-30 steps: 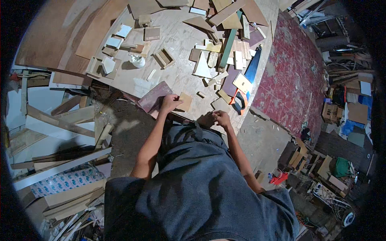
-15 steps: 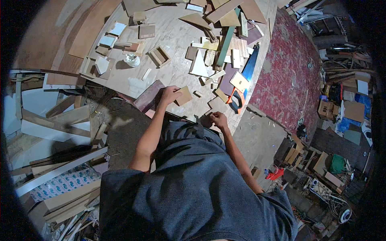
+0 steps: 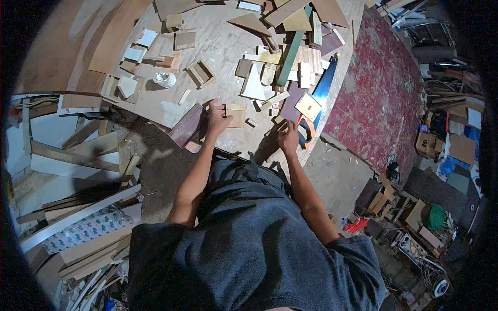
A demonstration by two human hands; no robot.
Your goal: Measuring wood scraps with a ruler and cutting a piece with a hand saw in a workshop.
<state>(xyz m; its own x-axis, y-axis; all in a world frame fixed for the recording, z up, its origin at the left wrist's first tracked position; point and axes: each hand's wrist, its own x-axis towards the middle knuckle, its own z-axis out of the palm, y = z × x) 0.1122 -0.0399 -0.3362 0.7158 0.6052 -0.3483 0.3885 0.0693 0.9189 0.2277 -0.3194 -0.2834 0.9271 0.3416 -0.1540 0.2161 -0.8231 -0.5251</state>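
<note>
- Tan wooden piece point(image 3: 237, 117): lies flat near the front edge of my worktable point(image 3: 220, 57), just right of my left hand; a paler strip runs along its far side.
- Left hand point(image 3: 219, 119): my fingers are parted and loosely extended at the piece's left edge; whether they touch it, I cannot tell.
- Right hand point(image 3: 288, 139): held over the front of the table, near the saw, fingers bent; I cannot tell whether they grasp anything.
- Purple-brown board point(image 3: 188, 127): slants beside my left hand, at the table's front edge.
- Small wooden block point(image 3: 251, 123): lies between my hands, just right of the tan piece.
- Saw point(image 3: 326, 83): blue blade directed away from me, orange-and-black handle just right of my right hand; a pale rectangular piece point(image 3: 308, 106) lies partly over it.
- Open wooden frame point(image 3: 193, 79): rests farther back, with a white container point(image 3: 164, 79) to its left.
- Green strip point(image 3: 291, 58): lies lengthwise among piled offcuts, beyond a white triangular piece point(image 3: 253, 84).
</note>
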